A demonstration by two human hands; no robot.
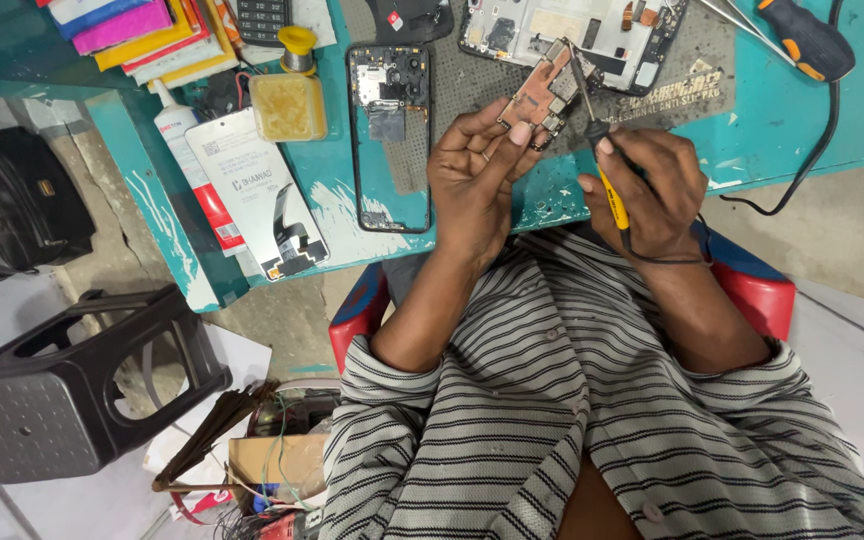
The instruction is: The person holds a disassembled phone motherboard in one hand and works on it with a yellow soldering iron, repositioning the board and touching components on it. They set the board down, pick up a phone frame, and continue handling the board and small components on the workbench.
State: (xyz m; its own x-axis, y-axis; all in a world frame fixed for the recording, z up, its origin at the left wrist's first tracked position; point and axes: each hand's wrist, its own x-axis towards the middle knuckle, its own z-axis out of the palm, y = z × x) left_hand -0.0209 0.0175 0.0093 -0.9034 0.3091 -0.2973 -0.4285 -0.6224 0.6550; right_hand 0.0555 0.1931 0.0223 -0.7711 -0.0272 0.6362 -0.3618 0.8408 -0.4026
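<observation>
Head view looks straight down on a person in a striped shirt seated at a teal bench [802, 110]. At about 12 o'clock from the chest, the left hand [472, 180] is raised with its fingers [518, 132] pinched around a small phone circuit board [544, 95], tilting it up off the bench, probably so the component side faces the eyes and the tool. The right hand [652, 195], just to the 3 o'clock side of the left, is clenched pen-style around a yellow-handled soldering iron [607, 180]; its thin tip slants up to touch the board, and the black cord trails off behind the wrist. Gripping low on the handle likely gives finer control of the tip.

Beyond the board, at 12 o'clock, an opened phone chassis [572, 35] lies on a grey anti-slip mat [472, 85]. At 11 o'clock a second phone frame [389, 140] lies flat with its back removed. Farther toward 10 o'clock sit a tin of yellowish flux paste [288, 105] and a packaged flex-cable part [257, 190]. An orange-and-black screwdriver [802, 38] rests at 1 o'clock.
</observation>
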